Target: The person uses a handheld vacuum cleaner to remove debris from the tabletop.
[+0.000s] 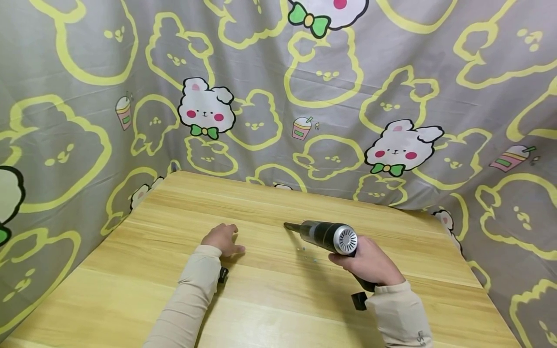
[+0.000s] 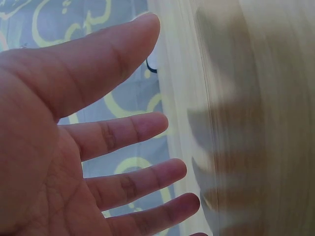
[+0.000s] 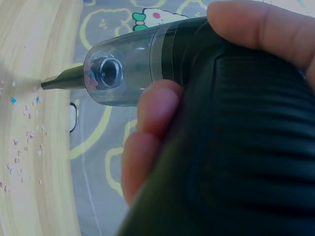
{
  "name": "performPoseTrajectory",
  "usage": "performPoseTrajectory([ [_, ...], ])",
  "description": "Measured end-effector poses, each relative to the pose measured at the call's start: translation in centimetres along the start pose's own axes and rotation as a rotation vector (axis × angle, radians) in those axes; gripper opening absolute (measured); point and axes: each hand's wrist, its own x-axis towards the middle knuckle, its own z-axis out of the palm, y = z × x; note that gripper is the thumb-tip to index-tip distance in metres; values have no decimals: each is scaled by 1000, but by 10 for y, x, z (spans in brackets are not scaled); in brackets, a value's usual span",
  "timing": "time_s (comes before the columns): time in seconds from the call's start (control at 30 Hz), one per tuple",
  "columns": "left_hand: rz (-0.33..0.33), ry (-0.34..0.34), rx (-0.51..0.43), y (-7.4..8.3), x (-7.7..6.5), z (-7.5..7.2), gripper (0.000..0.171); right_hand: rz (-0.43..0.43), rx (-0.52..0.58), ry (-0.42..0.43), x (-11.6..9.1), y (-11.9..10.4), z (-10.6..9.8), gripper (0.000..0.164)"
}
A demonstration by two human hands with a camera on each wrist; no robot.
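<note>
So, vacuum (image 1: 323, 234) within right hand (image 1: 375, 263).

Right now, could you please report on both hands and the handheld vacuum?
Right hand grips handheld vacuum, nozzle near tabletop. Left hand holds nothing. Small scraps beside nozzle; no obstruction visible.

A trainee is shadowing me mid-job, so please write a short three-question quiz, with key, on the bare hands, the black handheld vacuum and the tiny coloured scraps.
1. Fill in: the black handheld vacuum is gripped by the ___ hand.
2. True or false: the bare left hand holds nothing.
3. In the right wrist view, where besides the pale wooden tabletop do tiny coloured scraps show?

Key:
1. Right hand.
2. True.
3. Inside the vacuum's clear cylindrical chamber.
</note>
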Motion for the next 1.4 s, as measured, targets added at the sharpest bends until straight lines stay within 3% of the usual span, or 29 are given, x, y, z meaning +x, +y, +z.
performPoseTrajectory([
  [0.43,6,6,11,-3,2,-2,62,12,16,-5,1,2,1,41],
  [1.4,24,-4,19,13,0,5,62,36,8,3,-1,4,-7,39],
])
